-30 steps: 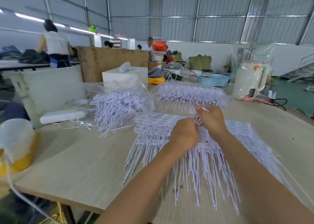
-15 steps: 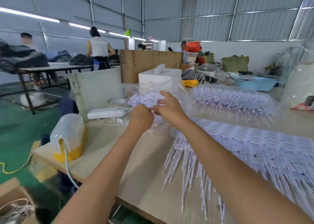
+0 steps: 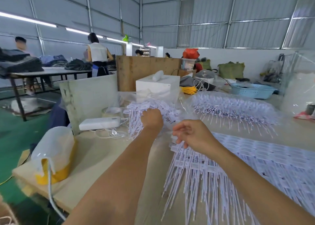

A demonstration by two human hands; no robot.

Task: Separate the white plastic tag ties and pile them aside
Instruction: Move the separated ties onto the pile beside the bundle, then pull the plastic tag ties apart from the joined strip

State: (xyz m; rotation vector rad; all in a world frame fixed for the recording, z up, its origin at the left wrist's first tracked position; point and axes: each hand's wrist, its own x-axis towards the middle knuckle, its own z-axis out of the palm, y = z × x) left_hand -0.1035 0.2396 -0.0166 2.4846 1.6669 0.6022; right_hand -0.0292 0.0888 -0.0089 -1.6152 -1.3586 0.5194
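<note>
A loose pile of separated white tag ties (image 3: 134, 122) lies in an opened clear plastic bag at the table's far middle. My left hand (image 3: 151, 119) is on top of that pile, its fingers curled down into the ties and its fingertips hidden. A wide sheet of joined tag ties (image 3: 255, 158) spreads across the table to the right, with its thin tails pointing toward me. My right hand (image 3: 192, 134) hovers over the sheet's left end, fingers loosely curled and holding nothing.
Another clear bag full of tag ties (image 3: 235, 108) lies behind the sheet. A white power bank (image 3: 100, 123) with cable, a white box (image 3: 158, 85) and a blue basket (image 3: 252, 90) stand around. A bagged white-and-yellow object (image 3: 54, 154) sits near the wooden table's left edge (image 3: 102, 156).
Both hands carried ties from the sheet leftward to the bagged pile. Now my left hand stays on the pile and my right hand has drawn back over the sheet.
</note>
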